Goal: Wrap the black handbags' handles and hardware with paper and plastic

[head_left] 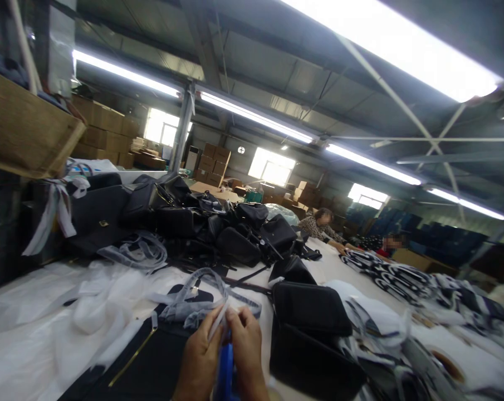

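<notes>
Low in the head view, my left hand (199,353) and my right hand (246,348) meet fingertip to fingertip. Both pinch a narrow pale strip of wrapping (219,318) between them. Just beyond are bag handles (201,281) covered in whitish translucent film, looped above a black bag (151,356) with a gold zipper that lies flat to the left. Something blue (225,372) shows between my wrists; its kind is unclear. To the right of my hands stands a black boxy bag (312,309).
A heap of black bags (235,239) covers the far side of the table. White wrapping sheets (93,312) spread at left, and a white roll (464,362) lies at right. Black-and-white patterned pieces (394,278) are stacked farther off, near two people (318,225). A cardboard box (21,122) juts in at upper left.
</notes>
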`<state>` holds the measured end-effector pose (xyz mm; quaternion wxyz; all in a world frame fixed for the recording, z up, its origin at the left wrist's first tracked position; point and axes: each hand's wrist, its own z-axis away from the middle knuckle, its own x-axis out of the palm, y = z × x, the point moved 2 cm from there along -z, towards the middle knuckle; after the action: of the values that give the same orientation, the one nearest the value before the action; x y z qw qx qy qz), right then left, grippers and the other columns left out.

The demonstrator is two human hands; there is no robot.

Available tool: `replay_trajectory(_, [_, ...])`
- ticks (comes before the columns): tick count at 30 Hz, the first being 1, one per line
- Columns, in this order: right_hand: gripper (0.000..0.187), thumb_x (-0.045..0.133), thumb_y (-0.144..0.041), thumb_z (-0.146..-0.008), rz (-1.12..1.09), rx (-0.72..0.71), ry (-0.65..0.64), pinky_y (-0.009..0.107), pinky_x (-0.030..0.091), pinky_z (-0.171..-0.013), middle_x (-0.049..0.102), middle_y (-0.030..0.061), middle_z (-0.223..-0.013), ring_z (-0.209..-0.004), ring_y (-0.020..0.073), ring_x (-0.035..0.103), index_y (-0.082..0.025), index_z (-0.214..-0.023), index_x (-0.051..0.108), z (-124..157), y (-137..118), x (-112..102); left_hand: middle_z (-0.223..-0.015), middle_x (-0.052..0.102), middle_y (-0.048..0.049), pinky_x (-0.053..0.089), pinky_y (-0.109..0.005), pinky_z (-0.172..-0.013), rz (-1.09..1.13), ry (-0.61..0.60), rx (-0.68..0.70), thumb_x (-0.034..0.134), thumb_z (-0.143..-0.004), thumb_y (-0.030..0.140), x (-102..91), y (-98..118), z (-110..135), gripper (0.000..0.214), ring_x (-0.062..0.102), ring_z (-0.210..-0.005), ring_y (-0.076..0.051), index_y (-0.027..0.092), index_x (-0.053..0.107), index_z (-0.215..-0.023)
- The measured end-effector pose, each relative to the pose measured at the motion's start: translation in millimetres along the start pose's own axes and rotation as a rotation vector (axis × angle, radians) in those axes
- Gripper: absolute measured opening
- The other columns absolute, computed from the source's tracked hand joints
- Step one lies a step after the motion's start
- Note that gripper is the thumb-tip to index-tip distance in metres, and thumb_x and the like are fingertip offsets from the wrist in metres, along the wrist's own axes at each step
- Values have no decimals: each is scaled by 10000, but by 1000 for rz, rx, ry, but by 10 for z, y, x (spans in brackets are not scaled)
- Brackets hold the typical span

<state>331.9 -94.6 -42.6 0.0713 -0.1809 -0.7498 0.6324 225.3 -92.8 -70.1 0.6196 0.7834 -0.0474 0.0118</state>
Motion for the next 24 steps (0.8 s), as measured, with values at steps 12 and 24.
replay_trajectory(12, [277,658,-427,-735,-364,155,30,192,348,-437,488,-57,-512,-439,80,435,-175,-698,549,48,99,-112,-1058,728,-27,496,-271,-792,-257,-106,253,526,-872,206,29,88,27,282,678,-926,-237,294,678,-1093])
replay_trajectory(24, [291,574,-463,-862,-39,-30,-16,274,483,-609,646,19,-742,-651,172,593,-183,-890,648,107,129,-375,-1218,649,-101,436,-356,-987,-404,-316,333,501,-911,271,82,191,173,361,595,-1123,-275,248,597,-1259])
